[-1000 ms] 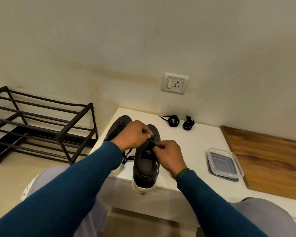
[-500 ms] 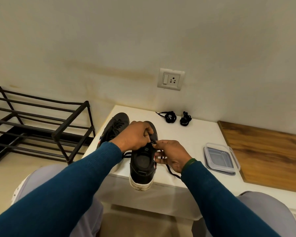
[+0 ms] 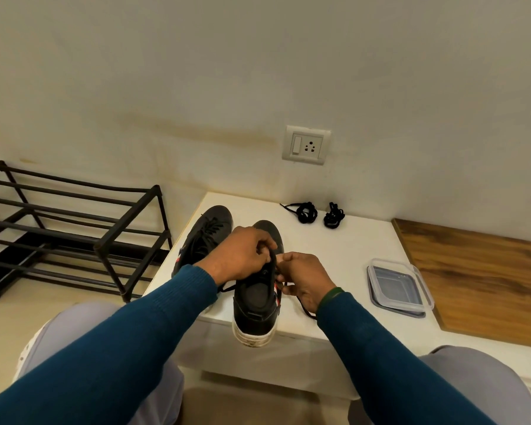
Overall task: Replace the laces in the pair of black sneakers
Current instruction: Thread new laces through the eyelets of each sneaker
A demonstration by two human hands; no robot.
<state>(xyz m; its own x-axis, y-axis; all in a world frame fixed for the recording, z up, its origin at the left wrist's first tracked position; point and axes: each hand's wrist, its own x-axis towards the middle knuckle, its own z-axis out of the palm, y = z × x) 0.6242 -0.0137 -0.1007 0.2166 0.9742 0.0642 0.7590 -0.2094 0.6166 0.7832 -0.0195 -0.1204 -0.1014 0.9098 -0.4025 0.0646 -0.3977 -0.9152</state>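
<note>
- Head view: the nearer sneaker (image 3: 256, 305) stands at the tabletop's (image 3: 350, 250) front edge with its heel past the edge. The second sneaker (image 3: 207, 234) lies along the left edge, laces in.
- The left hand (image 3: 242, 256) is curled over the tongue and pinches the lace (image 3: 304, 305). The right hand (image 3: 307, 277) pinches the same lace just beside it, and a loose end trails toward the front edge.
- The lace looks thin, limp and light, so it is probably best held close to the eyelet or by its stiff tip. The sneaker seems firm enough to steady by its collar.
- Two coiled spare laces (image 3: 304, 211) sit near the back edge, well apart from the hands.
- A plastic container (image 3: 399, 286) lies toward the right edge. There is bare top between it and the sneaker for pulling the lace out sideways. The overhanging heel could tip off.
</note>
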